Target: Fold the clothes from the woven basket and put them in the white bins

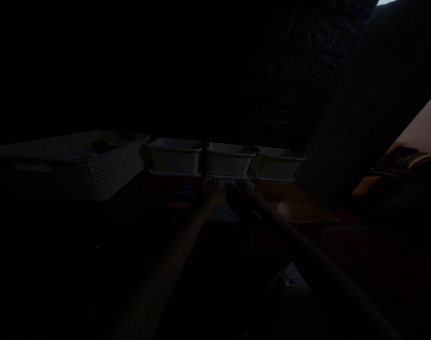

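The scene is very dark. My left hand (pixel 213 191) reaches forward to a pale, textured cloth or mat (pixel 222 213) on the table. My right hand (pixel 250 191) rests at the other side of it, a short way to the right. Between the two hands lies a dark, soft-looking piece (pixel 231 190) whose kind I cannot make out. Both hands are low, at or very near the surface. Their fingers blur into the shadow, so I cannot tell whether they grip the dark piece or only touch it.
Three white plastic tubs (pixel 175 158), (pixel 229 160), (pixel 276 163) stand in a row behind my hands. A large perforated white basket (pixel 112 172) with something dark inside is at left. A phone-like lit screen (pixel 180 202) lies left of the cloth. The wooden table (pixel 304 203) ends at right.
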Demonstrator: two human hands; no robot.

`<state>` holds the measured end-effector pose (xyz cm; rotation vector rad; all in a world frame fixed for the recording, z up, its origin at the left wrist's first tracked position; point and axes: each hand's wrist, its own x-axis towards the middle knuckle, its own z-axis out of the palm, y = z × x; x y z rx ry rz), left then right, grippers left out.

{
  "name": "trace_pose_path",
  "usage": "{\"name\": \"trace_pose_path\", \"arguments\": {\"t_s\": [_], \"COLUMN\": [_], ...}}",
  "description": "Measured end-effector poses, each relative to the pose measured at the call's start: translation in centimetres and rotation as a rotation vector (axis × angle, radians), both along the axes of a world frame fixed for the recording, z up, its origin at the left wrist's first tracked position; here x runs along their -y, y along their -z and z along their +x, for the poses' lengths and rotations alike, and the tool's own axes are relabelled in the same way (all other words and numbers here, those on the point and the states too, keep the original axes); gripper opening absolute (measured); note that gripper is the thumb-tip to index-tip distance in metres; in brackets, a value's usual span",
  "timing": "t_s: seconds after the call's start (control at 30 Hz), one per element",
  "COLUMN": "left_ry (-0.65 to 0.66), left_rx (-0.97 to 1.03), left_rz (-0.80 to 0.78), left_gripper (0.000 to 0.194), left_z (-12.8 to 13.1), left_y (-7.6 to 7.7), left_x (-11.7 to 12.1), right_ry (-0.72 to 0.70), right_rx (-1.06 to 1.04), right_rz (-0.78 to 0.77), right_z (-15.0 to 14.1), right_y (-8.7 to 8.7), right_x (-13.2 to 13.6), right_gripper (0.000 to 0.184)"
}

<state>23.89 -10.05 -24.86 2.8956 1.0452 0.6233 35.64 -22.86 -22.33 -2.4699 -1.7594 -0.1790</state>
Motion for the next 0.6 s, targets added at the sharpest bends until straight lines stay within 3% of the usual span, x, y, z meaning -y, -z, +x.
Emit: {"name": "trace_pose_path", "arguments": {"t_s": [0.13, 0.23, 0.43, 0.6], "left_ry": [-0.011, -0.012, -0.018, 0.001], "left_rx": [-0.036, -0.034, -0.057, -0.056], "left_rz": [-0.045, -0.036, -0.014, -0.035], "left_gripper": [0.055, 0.055, 0.056, 0.056], "left_z": [0.2, 0.1, 0.0, 0.0], "left_y": [0.0, 0.1, 0.1, 0.0], "left_x": [-0.3, -0.5, -0.8, -0.9], "right_ry": [-0.002, -0.002, -0.034, 0.035], "right_rx": [-0.042, -0.069, 0.009, 0.065], "right_rz": [-0.029, -0.035, -0.037, -0.029], "right_z": [-3.9, -4.9, -2.1, 1.4], "right_y": [1.2, 1.4, 0.9, 1.6], "right_x": [1.2, 2.2, 4.4, 6.8], "right_gripper": [0.052, 0.053, 0.051, 0.051]}}
